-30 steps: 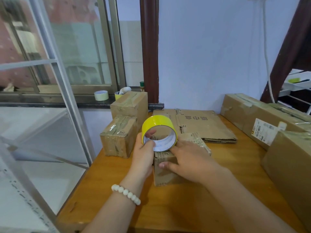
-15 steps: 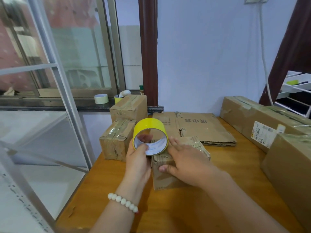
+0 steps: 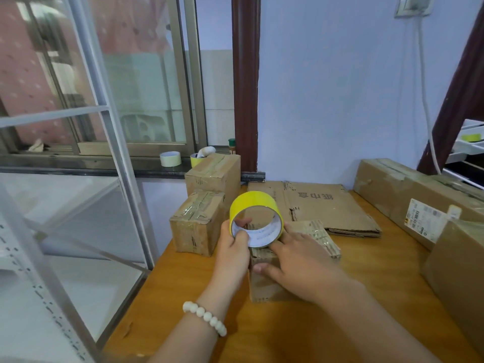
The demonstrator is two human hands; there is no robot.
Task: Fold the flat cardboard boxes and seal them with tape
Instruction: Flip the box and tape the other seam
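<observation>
Fingers of the left hand point(image 3: 233, 255) pinch the rim of the yellow roll of packing tape point(image 3: 252, 205), holding it upright over the small brown cardboard box point(image 3: 264, 286). Beside it, the right hand point(image 3: 296, 265) lies flat, fingers straight, pressing the box's taped top. The roll seems to touch the box, which stands on the orange wooden table point(image 3: 366, 284).

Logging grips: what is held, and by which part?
Left hand pinches the yellow tape roll at its lower-left rim. Right hand rests open on the small box.
</observation>
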